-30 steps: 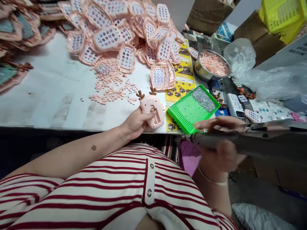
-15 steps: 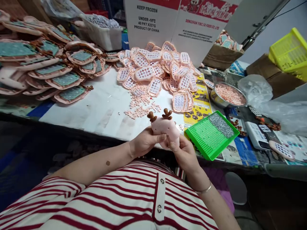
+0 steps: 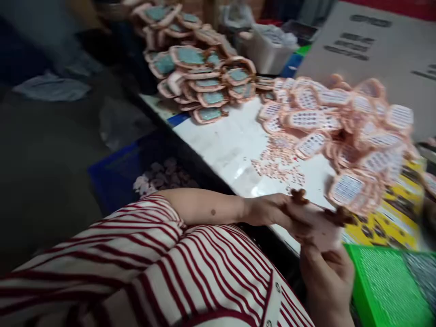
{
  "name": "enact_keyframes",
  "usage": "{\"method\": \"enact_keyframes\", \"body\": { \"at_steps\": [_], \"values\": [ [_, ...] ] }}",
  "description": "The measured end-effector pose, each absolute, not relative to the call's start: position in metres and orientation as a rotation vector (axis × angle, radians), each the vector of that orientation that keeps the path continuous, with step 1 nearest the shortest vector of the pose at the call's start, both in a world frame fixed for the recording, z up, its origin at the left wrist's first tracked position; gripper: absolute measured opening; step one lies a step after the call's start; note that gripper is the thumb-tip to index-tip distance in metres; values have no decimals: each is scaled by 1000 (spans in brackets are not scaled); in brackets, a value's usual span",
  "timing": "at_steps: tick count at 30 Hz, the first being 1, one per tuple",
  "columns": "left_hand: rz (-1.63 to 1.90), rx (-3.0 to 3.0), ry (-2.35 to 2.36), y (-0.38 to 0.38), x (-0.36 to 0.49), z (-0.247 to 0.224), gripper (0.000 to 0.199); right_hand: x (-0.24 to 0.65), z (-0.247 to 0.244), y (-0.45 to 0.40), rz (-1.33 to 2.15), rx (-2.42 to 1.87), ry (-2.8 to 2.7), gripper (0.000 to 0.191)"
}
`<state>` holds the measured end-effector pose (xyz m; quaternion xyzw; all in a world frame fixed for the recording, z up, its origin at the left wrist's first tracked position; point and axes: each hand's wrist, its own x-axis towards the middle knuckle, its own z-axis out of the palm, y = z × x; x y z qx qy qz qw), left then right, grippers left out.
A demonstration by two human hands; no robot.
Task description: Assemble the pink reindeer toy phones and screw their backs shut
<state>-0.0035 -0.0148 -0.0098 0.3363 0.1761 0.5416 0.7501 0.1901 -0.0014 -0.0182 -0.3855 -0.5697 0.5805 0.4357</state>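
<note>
A pale pink piece (image 3: pixel 322 225) with two brown antler shapes is held between both hands over the table's front edge, blurred by motion. My left hand (image 3: pixel 277 211) grips its left side, fingers closed on it. Below and to the right, my right hand (image 3: pixel 325 268) pinches its lower part. Small pink bits (image 3: pixel 277 165) lie scattered on the white table top (image 3: pixel 218 141) behind the hands. Beyond them is a pile of pink cases with white dotted faces (image 3: pixel 308 119).
Pink frames with teal panels (image 3: pixel 190 55) are stacked at the back left. A white tub (image 3: pixel 270 52) and a large carton (image 3: pixel 344 50) stand behind. The green tray (image 3: pixel 384 281) is at lower right. A blue crate (image 3: pixel 109 175) with pink pieces sits below the table's left side.
The view has swung left, so the table and hands appear farther right, and the floor and blue crate now show. Both hands still hold the pink piece.
</note>
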Motion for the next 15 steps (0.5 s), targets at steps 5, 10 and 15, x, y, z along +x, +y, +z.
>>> {"method": "enact_keyframes", "body": {
  "at_steps": [5,10,15],
  "values": [
    [1236,602,467,-7,-21,-7,24,168,-6,-2,1506,-1029,-1508,37],
    [1525,631,619,-50,-96,-16,39,157,-2,0,1541,-998,-1664,52],
    [1571,355,1588,-132,-193,-66,48,155,-17,13,1565,-1205,-1698,34]
  ]
}}
